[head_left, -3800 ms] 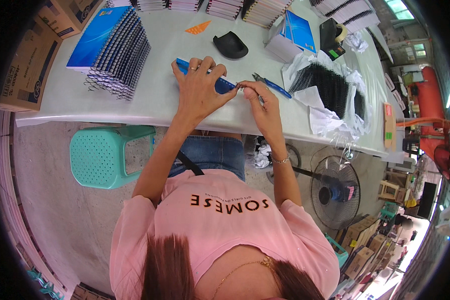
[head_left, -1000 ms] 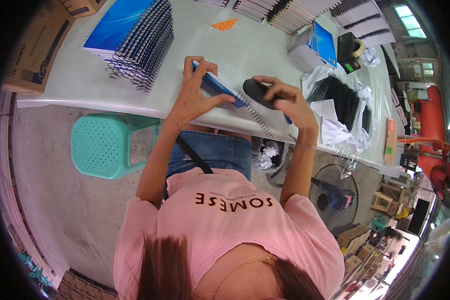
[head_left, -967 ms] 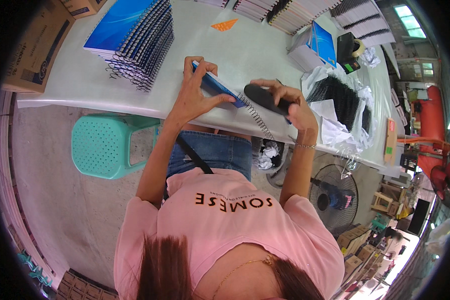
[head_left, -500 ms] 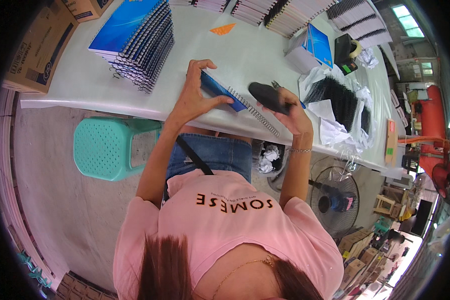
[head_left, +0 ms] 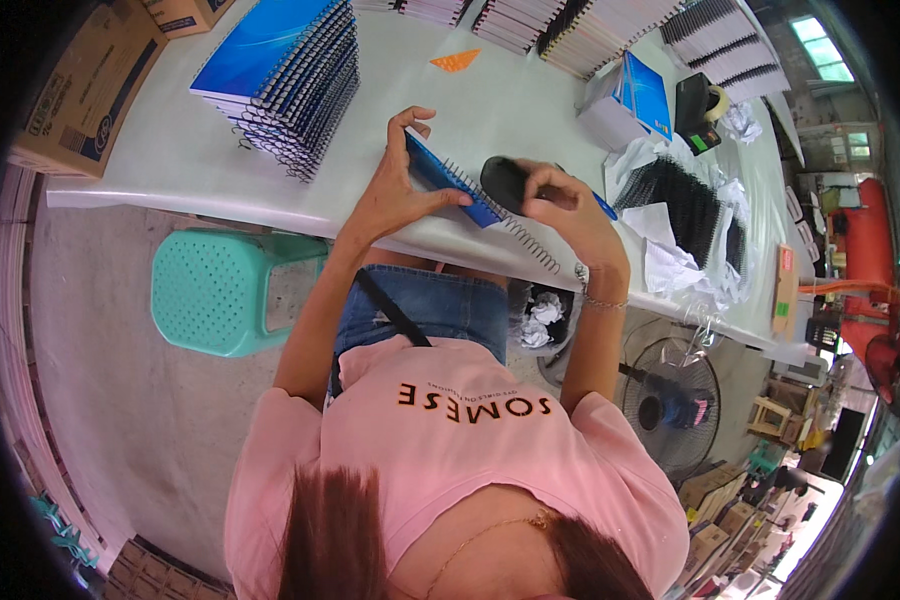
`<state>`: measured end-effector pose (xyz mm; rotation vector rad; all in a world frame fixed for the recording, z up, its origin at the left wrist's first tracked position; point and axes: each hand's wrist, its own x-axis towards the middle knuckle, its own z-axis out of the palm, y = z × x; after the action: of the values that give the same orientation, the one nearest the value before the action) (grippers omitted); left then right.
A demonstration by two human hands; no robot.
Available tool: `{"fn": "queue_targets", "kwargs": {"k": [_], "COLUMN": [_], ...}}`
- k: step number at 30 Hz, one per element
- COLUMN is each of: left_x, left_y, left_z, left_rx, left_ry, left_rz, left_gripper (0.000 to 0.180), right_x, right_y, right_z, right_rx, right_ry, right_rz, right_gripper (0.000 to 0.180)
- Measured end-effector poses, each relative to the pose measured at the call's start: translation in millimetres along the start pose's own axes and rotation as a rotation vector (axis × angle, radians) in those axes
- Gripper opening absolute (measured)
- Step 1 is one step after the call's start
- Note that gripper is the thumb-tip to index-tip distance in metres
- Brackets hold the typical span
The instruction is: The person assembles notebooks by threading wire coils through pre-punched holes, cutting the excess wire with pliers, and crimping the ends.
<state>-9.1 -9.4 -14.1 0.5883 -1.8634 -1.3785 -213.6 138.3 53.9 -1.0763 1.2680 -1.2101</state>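
Advancing along the blue notebook [head_left: 483,213], the coil [head_left: 530,243] sits farther up its edge than a second ago; less edge remains unbound. Left hand [head_left: 395,195] clamps the notebook near the table [head_left: 530,110] front; right hand [head_left: 573,212], fingers curled, grips a black pad [head_left: 502,182] beside the coil.

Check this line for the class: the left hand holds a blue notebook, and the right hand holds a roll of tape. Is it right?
The item in the right hand is wrong: the head view shows a black rounded pad there. The left hand does hold a blue notebook.
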Motion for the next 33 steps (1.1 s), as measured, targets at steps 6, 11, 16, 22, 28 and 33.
{"fn": "queue_targets", "kwargs": {"k": [6,11,16,22,28,33], "left_x": [-0.3,-5.2,0.6,-0.2,-3.2,-1.4], "left_y": [-3.9,-5.2,-3.5,-8.3,-6.2,-3.7], "left_z": [-0.8,-0.5,-3.1,-3.1,-1.6,-2.4], "left_rx": [0.016,0.006,-0.039,-0.032,-0.015,-0.018], "left_ry": [-0.01,-0.033,-0.04,-0.044,-0.071,-0.052], "left_rz": [-0.002,-0.013,-0.029,-0.029,-0.042,-0.025], "left_gripper": [0.106,0.107,0.105,0.105,0.105,0.105], "right_x": [10.1,9.4,12.2,14.1,20.0,26.6], "right_y": [-7.1,-10.5,-17.2,-23.5,-26.1,-23.6], "right_z": [5.0,14.0,17.6,23.7,28.1,24.1], "right_rx": [0.054,-0.097,-0.068,-0.007,-0.08,-0.136], "right_ry": [-0.115,-0.035,-0.035,-0.168,-0.025,-0.025], "right_rz": [-0.082,0.035,0.044,-0.041,0.046,0.046], "right_gripper": [0.025,0.022,0.02,0.021,0.022,0.022]}}
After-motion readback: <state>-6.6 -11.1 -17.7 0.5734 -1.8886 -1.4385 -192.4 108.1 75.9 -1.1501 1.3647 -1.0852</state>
